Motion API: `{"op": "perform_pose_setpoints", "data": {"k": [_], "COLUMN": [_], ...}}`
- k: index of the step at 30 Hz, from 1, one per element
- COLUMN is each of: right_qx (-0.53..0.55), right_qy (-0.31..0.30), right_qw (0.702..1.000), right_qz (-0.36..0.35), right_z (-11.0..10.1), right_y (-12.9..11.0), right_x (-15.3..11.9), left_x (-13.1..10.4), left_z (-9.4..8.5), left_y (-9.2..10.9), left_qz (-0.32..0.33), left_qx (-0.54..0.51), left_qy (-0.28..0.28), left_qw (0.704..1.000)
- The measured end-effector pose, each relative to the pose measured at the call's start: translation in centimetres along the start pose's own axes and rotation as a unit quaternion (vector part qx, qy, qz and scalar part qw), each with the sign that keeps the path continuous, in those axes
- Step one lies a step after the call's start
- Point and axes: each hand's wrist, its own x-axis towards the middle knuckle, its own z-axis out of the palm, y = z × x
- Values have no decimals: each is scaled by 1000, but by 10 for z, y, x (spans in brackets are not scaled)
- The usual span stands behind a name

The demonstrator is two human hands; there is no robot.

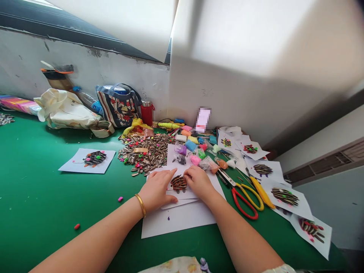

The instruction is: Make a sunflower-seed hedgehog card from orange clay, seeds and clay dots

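Observation:
A small hedgehog figure (178, 183), with seed-shell spines on a dark body, is on a white card (187, 196) in front of me. My left hand (157, 188) lies flat on the card's left side, thumb and fingers spread around the figure. At the figure's right edge, my right hand (198, 182) has its fingertips pinched together; whatever is between them is hidden. Under the card is a larger white sheet (182, 220). A heap of striped sunflower seeds (156, 149) lies beyond my left hand, and small bags of coloured clay (196, 159) lie beyond my right.
Red-and-yellow scissors (239, 189) and a yellow utility knife (261, 192) lie to the right. Several finished hedgehog cards (287, 196) line the right edge; another card (82, 163) is at left. Bags (118, 106), a red bottle (147, 113) and a phone (203, 119) stand along the wall.

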Motion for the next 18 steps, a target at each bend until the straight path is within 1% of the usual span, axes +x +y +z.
{"op": "perform_pose_setpoints", "data": {"k": [4,9,14,18], "right_qx": [-31,-44,-48,-48], "right_qy": [-5,-9,-9,-7], "right_qw": [1000,999,999,999], "right_qz": [-5,-8,-12,-18], "right_z": [-3,-4,-3,-2], "right_y": [-4,-6,-5,-5], "right_x": [1,2,2,1], "left_x": [0,1,0,2], "left_z": [0,0,1,0], "left_y": [1,1,-2,2], "left_qz": [-4,-7,0,5], "left_qx": [2,1,-10,-7], "left_qy": [-5,-9,7,20], "left_qw": [1000,1000,1000,1000]}}
